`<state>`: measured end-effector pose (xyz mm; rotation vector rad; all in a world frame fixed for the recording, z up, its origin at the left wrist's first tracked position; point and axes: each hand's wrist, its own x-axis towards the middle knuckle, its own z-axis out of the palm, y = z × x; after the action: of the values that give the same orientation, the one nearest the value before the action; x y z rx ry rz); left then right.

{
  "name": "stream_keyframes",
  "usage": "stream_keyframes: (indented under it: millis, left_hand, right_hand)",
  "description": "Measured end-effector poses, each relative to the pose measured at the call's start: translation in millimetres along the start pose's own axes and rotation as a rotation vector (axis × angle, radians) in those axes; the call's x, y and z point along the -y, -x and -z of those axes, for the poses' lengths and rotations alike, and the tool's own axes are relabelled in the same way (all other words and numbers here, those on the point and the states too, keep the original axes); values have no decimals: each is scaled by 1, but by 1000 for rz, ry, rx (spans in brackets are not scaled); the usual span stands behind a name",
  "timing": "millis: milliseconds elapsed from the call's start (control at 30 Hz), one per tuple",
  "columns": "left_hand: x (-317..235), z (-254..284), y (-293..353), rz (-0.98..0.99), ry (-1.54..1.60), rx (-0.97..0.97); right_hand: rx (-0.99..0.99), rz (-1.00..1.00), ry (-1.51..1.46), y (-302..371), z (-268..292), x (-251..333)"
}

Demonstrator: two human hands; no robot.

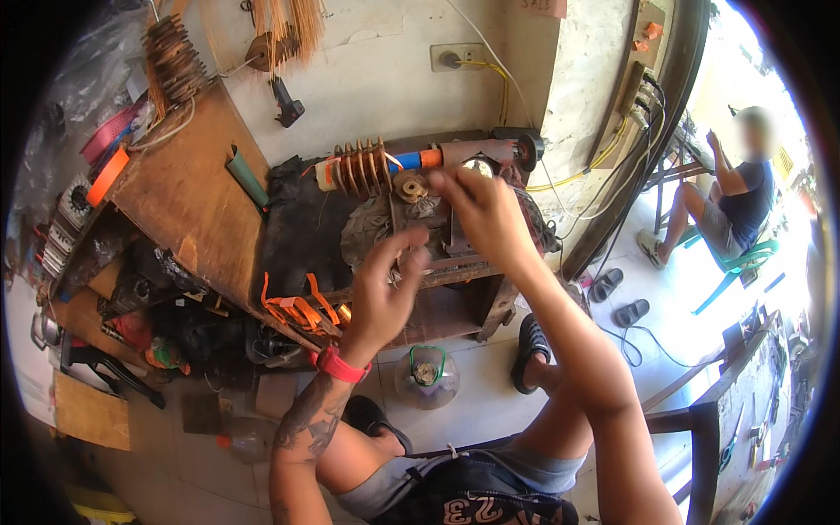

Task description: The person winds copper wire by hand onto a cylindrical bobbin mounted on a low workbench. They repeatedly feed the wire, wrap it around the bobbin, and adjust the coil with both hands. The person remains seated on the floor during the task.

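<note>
My left hand, with a red watch on its wrist, is raised in front of the bench. Its fingers are loosely curled and apart, slightly blurred, and I see nothing between them. My right hand reaches over the bench, fingertips pinched together; whatever they hold is too small or hidden. Just behind them runs a horizontal shaft carrying a ribbed brown coil former, a blue band and a brown tube. A black wheel ends it at the right. A small brown spool sits below the shaft, beside my right fingertips.
Left of the bench stands a wooden panel, with orange strips near its foot. A clear jug with a green handle stands on the floor between my feet. Cables hang along the right doorpost. Beyond it a person sits on a green chair.
</note>
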<state>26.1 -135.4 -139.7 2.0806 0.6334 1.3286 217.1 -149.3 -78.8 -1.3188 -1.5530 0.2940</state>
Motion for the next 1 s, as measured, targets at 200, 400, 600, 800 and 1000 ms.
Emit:
stream_keyframes:
  millis: [200,400,600,800,1000]
  left_hand:
    - [47,-10,-28,477,1138,-24]
    - [140,31,-106,601,624,325]
    - [64,105,-229,-17,-271,509]
    - [-14,56,-80,-528,-871,-52]
    - [18,49,-32,-510,-859,54]
  right_hand:
    - [165,210,281,74,-34,-39]
    - [255,93,175,62,-26,-32]
    - [121,-190,-171,21,-19,-6]
    - [108,-326,-752,-23,-38,6]
    - [-92,-264,-701,2,-71,-8]
